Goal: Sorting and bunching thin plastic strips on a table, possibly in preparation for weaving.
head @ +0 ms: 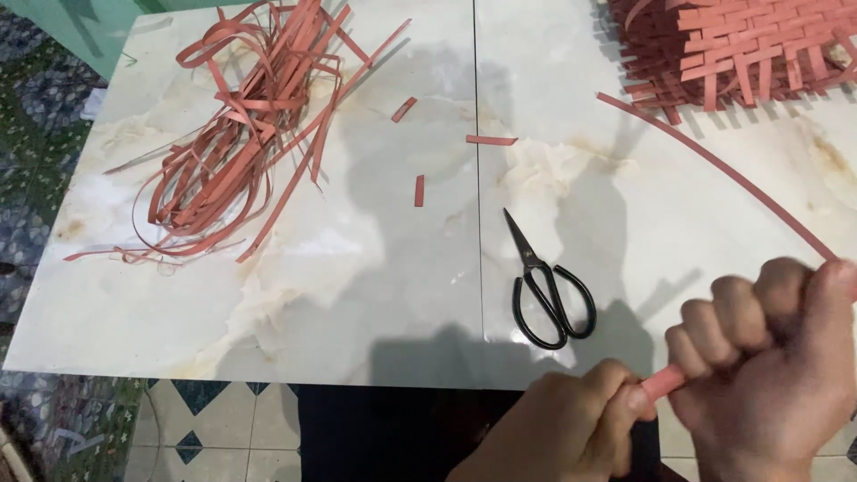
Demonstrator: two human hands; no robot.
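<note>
Both hands work at the lower right corner, at the near edge of the white marble-patterned counter (pixel 268 295). The right hand (pixel 772 357) is closed in a fist, its grip clamped around a long reddish-pink strip (pixel 714 165), which leaves the fist by the thumb and curves up and to the left across the counter toward a woven piece of the same strips (pixel 741 49) in the upper right corner. The short end of that strip sticks out of the fist on its lower left, and there the left hand (pixel 562 424) has its grip pressed together on it, fingertips touching the end just beside the right fist. A pair of black scissors (pixel 546 290) lies shut on the counter, near the hands and to their upper left, blades pointing away from the person. A loose tangled bundle of strips (pixel 241 134) lies well apart in the upper left, and a few short cut pieces (pixel 419 190) lie between it and the scissors.
</note>
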